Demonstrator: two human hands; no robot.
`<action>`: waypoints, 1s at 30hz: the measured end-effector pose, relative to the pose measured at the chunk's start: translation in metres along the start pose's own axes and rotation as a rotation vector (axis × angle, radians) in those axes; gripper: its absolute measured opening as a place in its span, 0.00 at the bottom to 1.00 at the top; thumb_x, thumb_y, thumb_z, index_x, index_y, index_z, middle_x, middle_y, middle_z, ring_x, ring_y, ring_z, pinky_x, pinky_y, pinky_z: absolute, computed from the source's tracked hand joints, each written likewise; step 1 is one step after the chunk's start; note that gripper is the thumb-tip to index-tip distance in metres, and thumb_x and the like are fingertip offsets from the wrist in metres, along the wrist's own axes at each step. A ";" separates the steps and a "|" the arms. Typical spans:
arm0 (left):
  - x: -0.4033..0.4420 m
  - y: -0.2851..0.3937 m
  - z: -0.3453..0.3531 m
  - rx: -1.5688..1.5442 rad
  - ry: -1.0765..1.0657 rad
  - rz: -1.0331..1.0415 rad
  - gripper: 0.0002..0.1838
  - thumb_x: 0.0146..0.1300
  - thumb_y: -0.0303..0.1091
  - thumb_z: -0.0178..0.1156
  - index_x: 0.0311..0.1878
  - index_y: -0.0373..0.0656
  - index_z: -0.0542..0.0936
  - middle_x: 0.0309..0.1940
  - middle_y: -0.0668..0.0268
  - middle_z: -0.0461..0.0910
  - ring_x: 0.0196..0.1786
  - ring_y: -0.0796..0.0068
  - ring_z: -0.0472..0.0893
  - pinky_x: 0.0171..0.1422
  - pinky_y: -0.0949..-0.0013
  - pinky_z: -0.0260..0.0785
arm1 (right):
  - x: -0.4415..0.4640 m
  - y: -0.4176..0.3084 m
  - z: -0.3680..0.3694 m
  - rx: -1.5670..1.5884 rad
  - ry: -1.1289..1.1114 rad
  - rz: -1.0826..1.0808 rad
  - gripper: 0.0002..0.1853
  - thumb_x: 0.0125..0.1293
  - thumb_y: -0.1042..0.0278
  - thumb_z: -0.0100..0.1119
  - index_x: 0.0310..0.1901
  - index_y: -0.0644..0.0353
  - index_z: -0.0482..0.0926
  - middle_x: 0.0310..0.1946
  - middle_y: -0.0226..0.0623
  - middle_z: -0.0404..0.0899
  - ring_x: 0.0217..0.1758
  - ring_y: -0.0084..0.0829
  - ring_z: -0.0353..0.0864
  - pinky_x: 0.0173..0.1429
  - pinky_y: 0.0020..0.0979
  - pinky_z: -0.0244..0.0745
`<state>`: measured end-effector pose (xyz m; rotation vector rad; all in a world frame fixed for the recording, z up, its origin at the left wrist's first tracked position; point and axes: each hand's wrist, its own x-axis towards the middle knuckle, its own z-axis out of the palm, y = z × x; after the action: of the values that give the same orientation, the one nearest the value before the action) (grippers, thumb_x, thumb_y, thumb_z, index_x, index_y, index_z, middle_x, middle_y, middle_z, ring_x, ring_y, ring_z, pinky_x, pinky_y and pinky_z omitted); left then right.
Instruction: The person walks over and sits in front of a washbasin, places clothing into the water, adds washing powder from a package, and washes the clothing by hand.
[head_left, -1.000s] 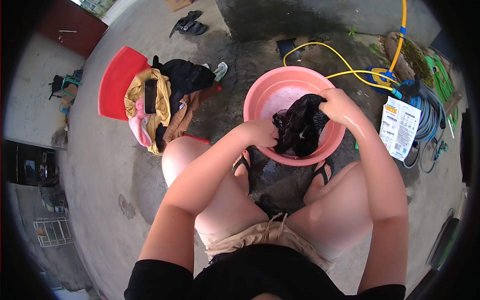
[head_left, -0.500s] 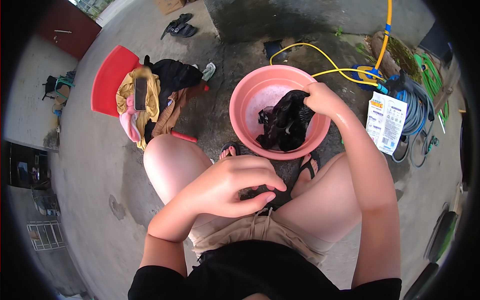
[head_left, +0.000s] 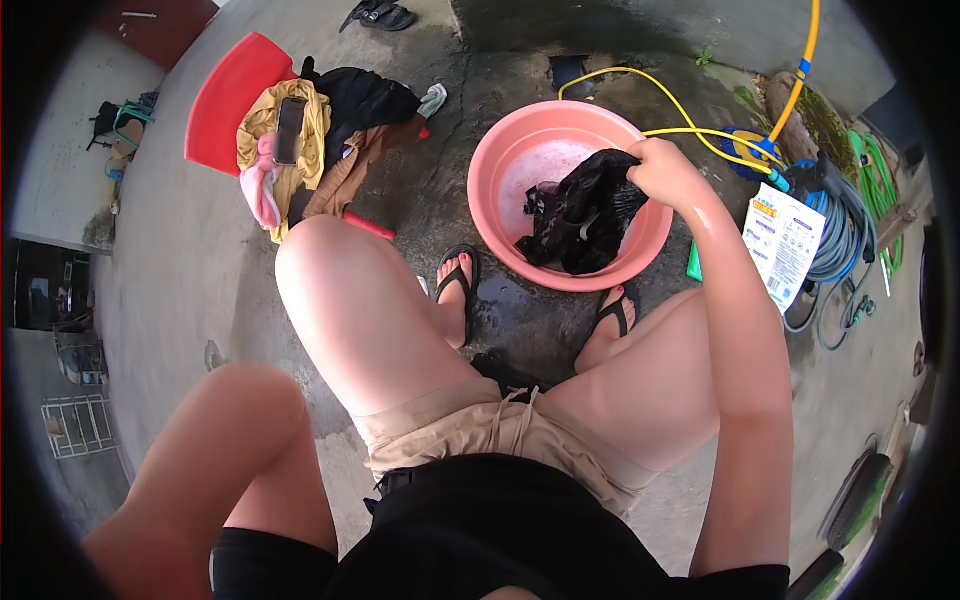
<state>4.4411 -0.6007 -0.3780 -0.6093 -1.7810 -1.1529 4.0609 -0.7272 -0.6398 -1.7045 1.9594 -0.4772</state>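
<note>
My right hand is closed on a wet black garment at the right rim of a pink basin. The garment hangs from my fingers into the basin, bunched up, and its kind is not clear. Whitish foam coats the basin's inside. My left arm is bent, its elbow raised at the lower left and its forearm running back toward the camera. The left hand itself lies beyond the picture's edge.
A red chair at left holds piled clothes and a phone. A yellow hose runs behind the basin. At right are a white printed packet, a coiled grey hose and a green hose.
My left hand has swung from above my lap back and out of view at the lower left. My right hand keeps its hold on the garment. The camera view has tilted slightly.
</note>
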 end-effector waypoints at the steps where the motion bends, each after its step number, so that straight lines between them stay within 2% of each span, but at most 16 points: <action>1: 0.002 0.001 -0.003 -0.286 -0.046 -0.065 0.10 0.61 0.36 0.58 0.30 0.40 0.79 0.18 0.63 0.72 0.19 0.66 0.70 0.26 0.67 0.68 | 0.000 0.001 0.001 -0.004 0.004 -0.008 0.15 0.49 0.77 0.54 0.41 0.70 0.80 0.29 0.53 0.80 0.35 0.41 0.82 0.45 0.35 0.73; 3: 0.003 0.002 -0.008 -0.870 -0.094 -0.236 0.11 0.61 0.35 0.56 0.29 0.37 0.78 0.18 0.60 0.72 0.19 0.63 0.71 0.25 0.64 0.67 | 0.000 0.002 0.003 -0.011 0.013 -0.022 0.15 0.49 0.78 0.54 0.41 0.70 0.80 0.30 0.53 0.80 0.35 0.41 0.82 0.46 0.35 0.73; 5: 0.004 0.003 -0.007 -1.161 -0.085 -0.339 0.13 0.62 0.34 0.54 0.27 0.35 0.78 0.18 0.56 0.72 0.19 0.60 0.71 0.24 0.61 0.67 | -0.001 0.001 0.003 -0.006 0.008 -0.031 0.15 0.49 0.78 0.54 0.41 0.70 0.80 0.30 0.52 0.80 0.36 0.41 0.82 0.46 0.35 0.73; 7: 0.002 0.005 -0.005 -1.309 -0.061 -0.408 0.15 0.62 0.34 0.53 0.25 0.32 0.77 0.17 0.53 0.72 0.19 0.57 0.72 0.23 0.58 0.67 | -0.002 -0.001 0.002 0.009 0.002 -0.027 0.15 0.49 0.78 0.54 0.41 0.70 0.80 0.30 0.52 0.80 0.36 0.41 0.82 0.46 0.35 0.73; 9: 0.004 0.006 -0.003 -1.376 -0.036 -0.442 0.16 0.63 0.33 0.51 0.23 0.30 0.77 0.17 0.50 0.73 0.19 0.54 0.72 0.22 0.55 0.66 | -0.004 -0.004 0.000 0.031 -0.009 -0.013 0.15 0.49 0.78 0.54 0.41 0.70 0.80 0.30 0.52 0.80 0.36 0.41 0.82 0.46 0.35 0.73; 11: 0.005 0.005 -0.005 -1.277 -0.136 -0.354 0.16 0.61 0.33 0.53 0.22 0.30 0.77 0.16 0.49 0.72 0.17 0.53 0.72 0.18 0.53 0.64 | -0.005 -0.006 -0.002 0.029 -0.025 -0.001 0.15 0.49 0.78 0.54 0.40 0.70 0.80 0.30 0.52 0.80 0.36 0.40 0.82 0.46 0.35 0.73; 14: 0.003 0.024 -0.004 -1.312 -0.172 -0.323 0.16 0.60 0.33 0.54 0.22 0.30 0.77 0.16 0.49 0.72 0.16 0.54 0.71 0.15 0.53 0.61 | -0.005 -0.007 -0.002 0.017 -0.025 -0.001 0.15 0.49 0.78 0.54 0.40 0.70 0.80 0.30 0.52 0.81 0.36 0.40 0.82 0.46 0.35 0.73; 15: -0.001 0.019 0.001 -1.271 -0.151 -0.241 0.16 0.60 0.33 0.54 0.22 0.30 0.77 0.15 0.50 0.72 0.16 0.55 0.72 0.15 0.53 0.62 | -0.006 -0.006 -0.002 0.012 -0.022 -0.003 0.15 0.49 0.78 0.54 0.40 0.70 0.80 0.30 0.52 0.81 0.36 0.40 0.82 0.46 0.35 0.73; 17: 0.000 0.014 0.002 -1.252 -0.139 -0.214 0.15 0.60 0.33 0.54 0.23 0.30 0.77 0.15 0.51 0.72 0.16 0.56 0.72 0.15 0.53 0.62 | -0.003 -0.002 0.000 0.013 -0.013 -0.014 0.15 0.49 0.78 0.54 0.41 0.70 0.80 0.30 0.52 0.81 0.36 0.40 0.82 0.46 0.35 0.73; 20: 0.002 0.016 -0.003 -1.282 -0.158 -0.300 0.15 0.60 0.33 0.55 0.23 0.30 0.77 0.15 0.52 0.73 0.17 0.57 0.74 0.16 0.53 0.63 | -0.003 -0.001 0.000 0.004 -0.017 -0.014 0.15 0.49 0.78 0.54 0.41 0.70 0.80 0.30 0.52 0.81 0.36 0.40 0.82 0.46 0.35 0.73; 22: 0.003 0.011 -0.001 -1.259 -0.158 -0.259 0.15 0.60 0.33 0.56 0.24 0.30 0.77 0.15 0.52 0.74 0.18 0.58 0.75 0.18 0.53 0.65 | -0.004 -0.004 -0.001 -0.001 -0.019 -0.011 0.16 0.50 0.77 0.54 0.41 0.70 0.80 0.30 0.52 0.80 0.35 0.40 0.82 0.46 0.36 0.73; 27: 0.002 0.007 -0.003 -1.037 -0.191 -0.059 0.17 0.58 0.39 0.62 0.30 0.29 0.80 0.22 0.54 0.80 0.22 0.56 0.78 0.27 0.52 0.71 | -0.006 -0.006 -0.001 0.032 -0.017 -0.016 0.15 0.50 0.76 0.56 0.42 0.69 0.80 0.30 0.53 0.80 0.35 0.42 0.82 0.46 0.36 0.73; 29: 0.001 0.000 -0.003 -0.464 -0.119 0.030 0.11 0.57 0.34 0.60 0.27 0.34 0.75 0.19 0.62 0.75 0.19 0.66 0.72 0.26 0.62 0.65 | -0.005 -0.006 0.000 0.000 0.002 -0.011 0.15 0.51 0.74 0.57 0.41 0.69 0.80 0.30 0.54 0.80 0.35 0.42 0.82 0.46 0.37 0.73; 30: 0.003 -0.012 0.001 0.065 -0.039 0.076 0.09 0.57 0.29 0.56 0.23 0.40 0.70 0.16 0.70 0.68 0.16 0.77 0.65 0.24 0.72 0.57 | -0.001 -0.002 0.003 -0.014 0.007 0.001 0.14 0.51 0.73 0.57 0.41 0.69 0.80 0.30 0.54 0.79 0.35 0.42 0.82 0.46 0.37 0.73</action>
<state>4.4295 -0.6052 -0.3811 -0.6592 -1.8055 -1.0343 4.0645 -0.7265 -0.6405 -1.7131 1.9725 -0.4708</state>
